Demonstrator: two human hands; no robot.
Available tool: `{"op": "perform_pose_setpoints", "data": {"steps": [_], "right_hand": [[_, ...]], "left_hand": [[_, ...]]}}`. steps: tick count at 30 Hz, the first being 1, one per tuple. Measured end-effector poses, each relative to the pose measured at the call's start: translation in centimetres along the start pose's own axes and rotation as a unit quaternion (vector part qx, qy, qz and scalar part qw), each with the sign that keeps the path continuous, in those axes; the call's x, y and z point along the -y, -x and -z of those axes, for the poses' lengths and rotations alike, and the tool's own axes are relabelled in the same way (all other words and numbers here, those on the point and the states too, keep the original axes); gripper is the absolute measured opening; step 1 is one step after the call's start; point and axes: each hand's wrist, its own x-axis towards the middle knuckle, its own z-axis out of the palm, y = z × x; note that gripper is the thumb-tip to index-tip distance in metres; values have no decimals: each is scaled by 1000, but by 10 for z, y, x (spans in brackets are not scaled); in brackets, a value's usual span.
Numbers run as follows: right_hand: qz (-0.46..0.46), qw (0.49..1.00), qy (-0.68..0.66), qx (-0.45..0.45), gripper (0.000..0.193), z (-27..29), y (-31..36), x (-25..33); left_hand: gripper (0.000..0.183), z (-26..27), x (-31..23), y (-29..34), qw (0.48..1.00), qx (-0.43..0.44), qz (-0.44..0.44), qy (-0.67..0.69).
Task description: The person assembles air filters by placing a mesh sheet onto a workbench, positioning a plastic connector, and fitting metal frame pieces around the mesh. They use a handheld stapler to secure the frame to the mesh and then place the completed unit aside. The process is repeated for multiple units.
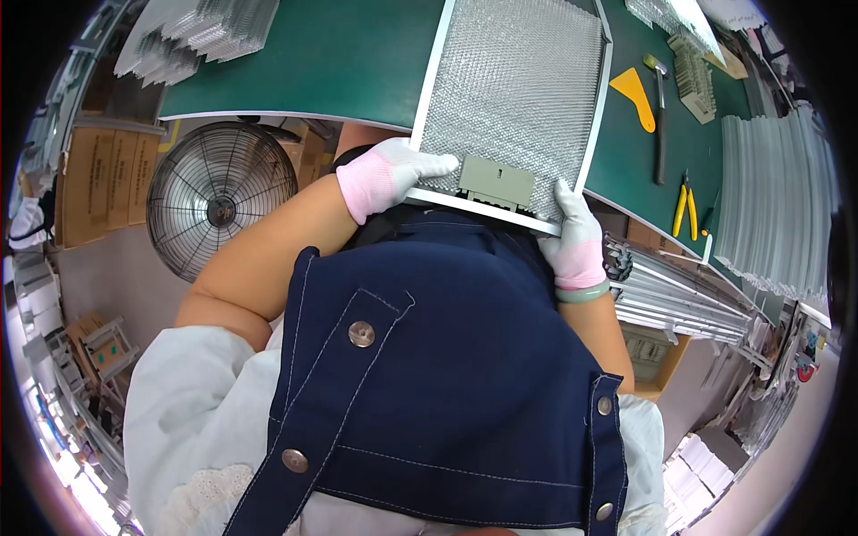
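Mesh filter panel (514, 89) lies flat on the green desk (340, 62), its near short edge hanging just over the desk's near rim, right in front of the person's body. It is a rectangular sheet of silvery metal mesh in a pale frame, and its long axis runs away from the person, from near to far, tilting slightly to the right. A small grey latch piece (497, 181) sits at the middle of the near edge.

Both hands wear white and pink gloves and are on that near edge, one at each side of the latch. The left hand (393, 174) is closed over the near left corner of the frame, thumb pointing along the mesh toward the latch. The right hand (576, 237) grips the near right corner from below and the side, fingers up along the frame; a pale green bangle (583, 292) sits on that wrist. The hands are apart, each clamped on the panel, and neither is clearly nearer to it; the whole panel stretches away from both.

To the right on the desk lie an orange scraper (635, 96), a hammer (660, 116) and yellow-handled pliers (685, 207), well apart from the panel. Stacks of pale metal strips (778, 205) fill the far right. A round wire fan (221, 198) stands on the floor below the desk to the left, with more mesh pieces (197, 36) piled at the far left.
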Motion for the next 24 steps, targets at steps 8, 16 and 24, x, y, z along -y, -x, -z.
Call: {"op": "perform_pose_setpoints", "data": {"steps": [8,16,24], "right_hand": [[55,994,93,-34,25,-6,12,4],[133,958,248,55,34,7,9,3],[122,976,178,40,18,-5,18,18]], "left_hand": [[32,-10,11,-1,952,-44,-40,302],[35,-1,6,10,985,-94,-69,-125],[34,5,-23,26,991,-11,-30,-133]]}}
